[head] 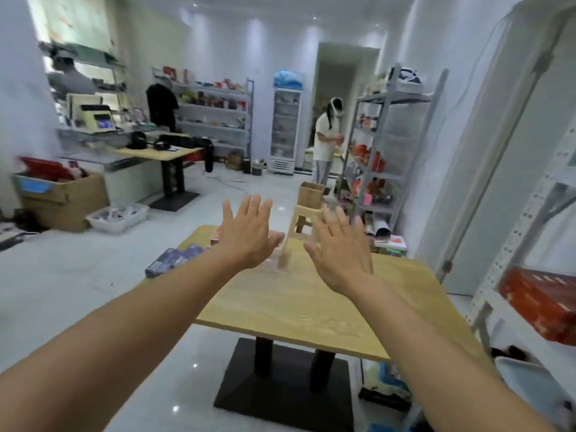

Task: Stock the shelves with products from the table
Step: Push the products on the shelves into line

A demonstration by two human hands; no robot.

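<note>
Two hands reach out over one wooden tabletop (311, 307). The left hand (249, 235) and the right hand (341, 254) are both released, with fingers straight and fanned and backs toward the camera, grasping nothing.

The products lie at the tabletop's far end. Blue boxes (174, 258), at least two side by side, sit at its 10 o'clock corner and jut past the left edge over the floor (78, 275). Pinkish boxes (276, 255) sit at its 12 o'clock, mostly hidden behind the left hand. Their number cannot be told, nor whether the hand touches them.

There are three shelf units. A white shelf (511, 244) at 3 o'clock of the view is cut off by the right border and holds one red carton (542, 304). A grey shelf (392, 98) stands at 1 o'clock and a back shelf (215, 88) at 11 o'clock. The goods on these two are too blurred to count.

One person (324, 135) stands by the grey shelf's far end, and one glass-door fridge (285, 126) stands at 12 o'clock. Just beyond the tabletop's far edge, one stool (304, 219) carries one open cardboard box (310, 193). The right hand's fingers cover part of the stool.

At 9 o'clock a large carton (65, 201) and a white basket (118, 218) rest on the floor. Between them and the tabletop's left edge the floor lies wide open. On the right, only a narrow gap parts the tabletop from the white shelf.
</note>
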